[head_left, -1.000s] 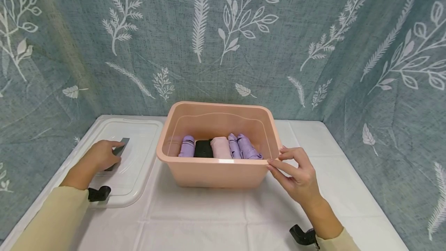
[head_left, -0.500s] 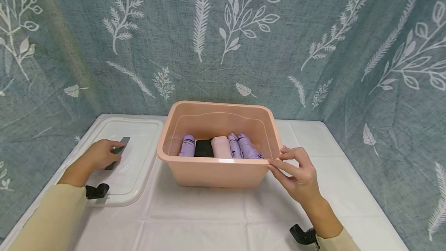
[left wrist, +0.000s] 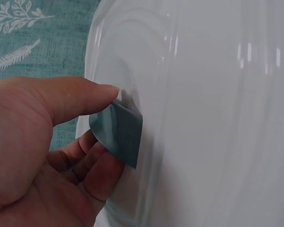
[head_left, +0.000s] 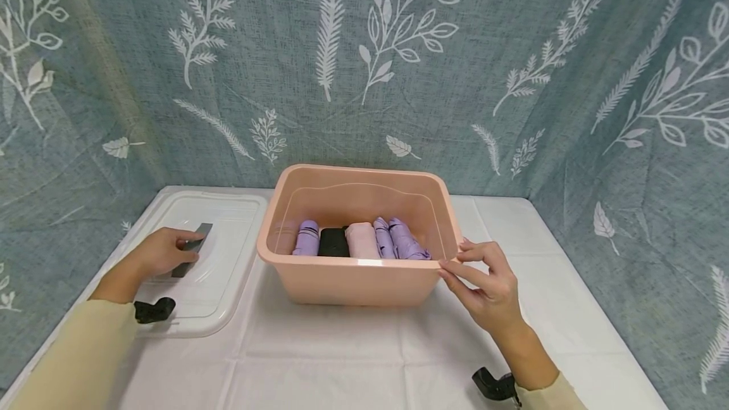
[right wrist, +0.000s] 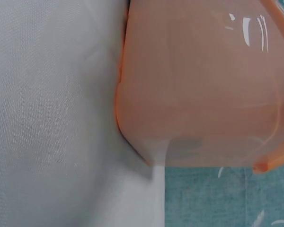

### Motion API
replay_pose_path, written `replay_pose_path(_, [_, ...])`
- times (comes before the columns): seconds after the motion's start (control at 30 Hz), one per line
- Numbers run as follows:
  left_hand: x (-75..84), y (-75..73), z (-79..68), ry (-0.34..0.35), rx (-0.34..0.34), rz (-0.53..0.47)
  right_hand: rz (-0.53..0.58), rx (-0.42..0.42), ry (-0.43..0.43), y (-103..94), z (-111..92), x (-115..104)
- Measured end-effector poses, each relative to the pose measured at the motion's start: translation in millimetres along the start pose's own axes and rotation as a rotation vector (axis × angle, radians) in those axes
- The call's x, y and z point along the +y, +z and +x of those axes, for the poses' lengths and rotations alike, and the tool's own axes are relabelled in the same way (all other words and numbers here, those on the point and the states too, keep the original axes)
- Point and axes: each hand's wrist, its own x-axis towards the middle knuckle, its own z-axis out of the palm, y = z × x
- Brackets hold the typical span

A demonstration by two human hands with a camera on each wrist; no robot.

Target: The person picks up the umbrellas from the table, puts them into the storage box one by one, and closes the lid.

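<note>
In the head view my left hand (head_left: 165, 253) pinches a grey strip-shaped handle (head_left: 199, 237) at the middle of a translucent white lid (head_left: 228, 258) lying flat. The left wrist view shows my thumb (left wrist: 92, 97) above the grey piece (left wrist: 120, 135) and curled fingers below; whether it is fixed to the lid I cannot tell. My right hand (head_left: 486, 283) grips the rim at the near right corner of a peach plastic storage box (head_left: 353, 283). Inside stand rolled bundles: purple (head_left: 307, 238), black (head_left: 333, 243), pink (head_left: 361, 241), and two more purple ones (head_left: 404, 242).
A white cloth (head_left: 319, 359) covers the table under box and lid. Blue-green curtain (head_left: 273, 49) with white leaf prints hangs behind and along both sides. The box in the right wrist view (right wrist: 203, 85) stands on the cloth; my right hand is outside that view.
My left hand and wrist have shifted slightly left, with the grey strip nearly in place. The right hand, the box and its bundles look the same.
</note>
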Motion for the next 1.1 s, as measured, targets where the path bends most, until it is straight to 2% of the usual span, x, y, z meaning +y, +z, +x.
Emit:
replay_pose_path(0.23, [-1.7,3.0,0.0,0.001,0.012,-0.035,0.021,0.015,-0.004,1.4,1,-1])
replay_pose_path(0.53, [-2.4,-0.3,-3.2,0.019,0.049,-0.004,0.028,0.024,0.001,2.1,-1,-1])
replay_pose_path(0.7, [-3.8,-3.7,-6.0,0.024,0.056,0.001,0.035,0.033,0.001,2.9,-2,0])
replay_pose_path(0.87, [-4.7,-8.8,-10.2,-0.007,0.046,-0.023,0.044,0.039,0.006,3.3,-2,-1])
replay_pose_path(1.1, [0.0,-16.8,-16.5,-0.009,0.091,-0.031,0.044,0.049,0.005,3.8,-1,-2])
